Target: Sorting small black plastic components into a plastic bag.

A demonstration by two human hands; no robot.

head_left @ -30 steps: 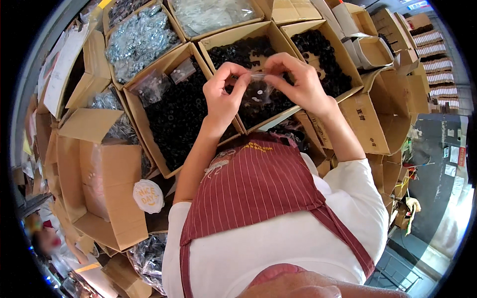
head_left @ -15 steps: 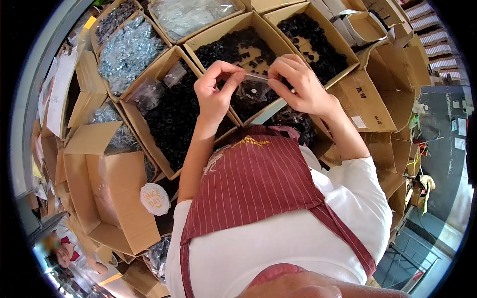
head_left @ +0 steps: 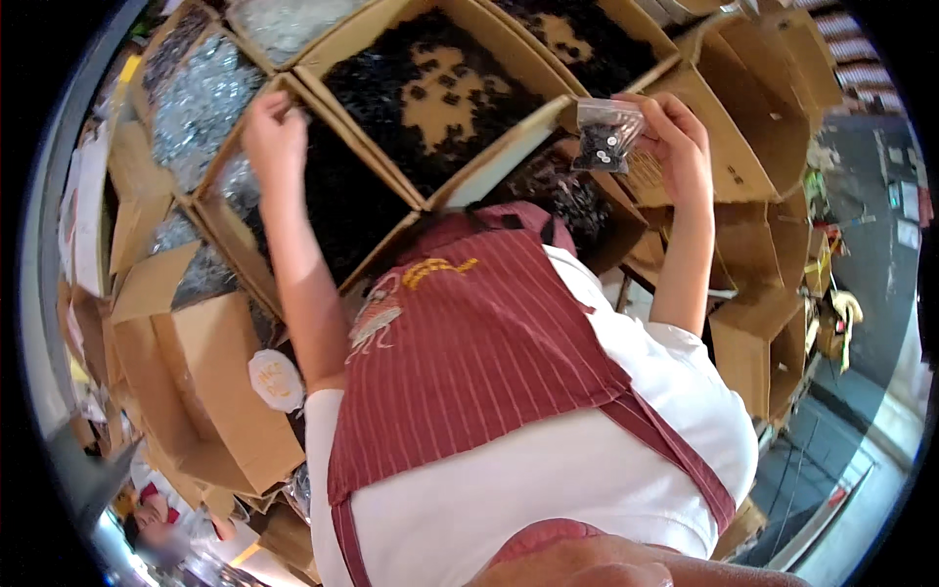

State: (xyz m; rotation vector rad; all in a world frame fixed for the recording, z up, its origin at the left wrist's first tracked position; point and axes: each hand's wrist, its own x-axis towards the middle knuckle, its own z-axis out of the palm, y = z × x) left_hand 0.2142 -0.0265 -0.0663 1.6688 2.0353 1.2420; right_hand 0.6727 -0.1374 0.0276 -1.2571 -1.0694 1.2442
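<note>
My right hand (head_left: pixel 678 147) holds up a small clear plastic bag (head_left: pixel 603 135) with a few small black parts in it, over the right side of the boxes. My left hand (head_left: pixel 275 137) reaches left to a cardboard box of small black parts (head_left: pixel 337 210), at its near-left corner; whether its fingers hold anything cannot be seen. A second cardboard box of black parts (head_left: pixel 430 93) lies between the two hands. I wear a white shirt and a red striped apron (head_left: pixel 479 352).
Boxes of shiny silver parts in clear bags (head_left: pixel 196 93) stand at the far left. An open empty cardboard box (head_left: pixel 210 391) with a white round label sits at lower left. More empty cartons (head_left: pixel 753 333) are stacked at the right, beside a grey floor.
Both hands were together at the small bag. Now they have parted: the right keeps the bag and has moved right, the left has swung left to the box of black parts.
</note>
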